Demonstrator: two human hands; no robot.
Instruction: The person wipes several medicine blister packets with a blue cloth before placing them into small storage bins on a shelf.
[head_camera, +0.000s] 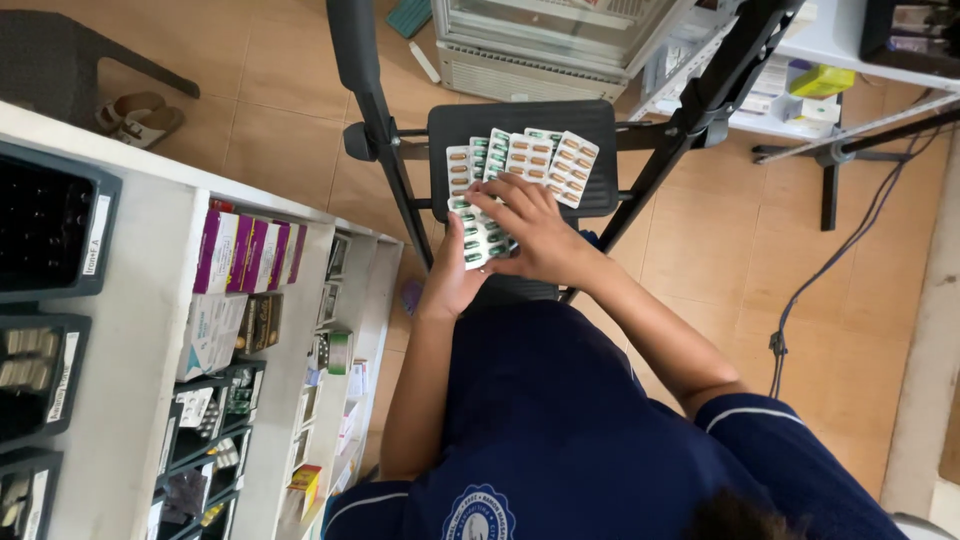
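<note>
A fan of blister strips (520, 165) spreads flat beyond the fingertips, silver foil sheets of orange-brown capsules overlapping side by side. Nearer, strips of green-and-white capsules (478, 238) lie under the fingers (500, 205) of the upper hand, their lower edge resting against the palm below.

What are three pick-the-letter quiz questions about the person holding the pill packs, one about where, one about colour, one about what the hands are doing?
1. Where are the blister packs fanned out?
A. above a black stool
B. on the shelves
C. on the floor

2. What colour are the boxes in a row on the shelf?
A. yellow
B. purple and white
C. black

3. What is the right hand doing?
A. hanging free
B. resting on the packs
C. gripping the stool

Answers: 1 A, the stool shows behind them. 2 B, their sides show it. 3 B, its fingers lie across packs which the left hand supports.
</note>
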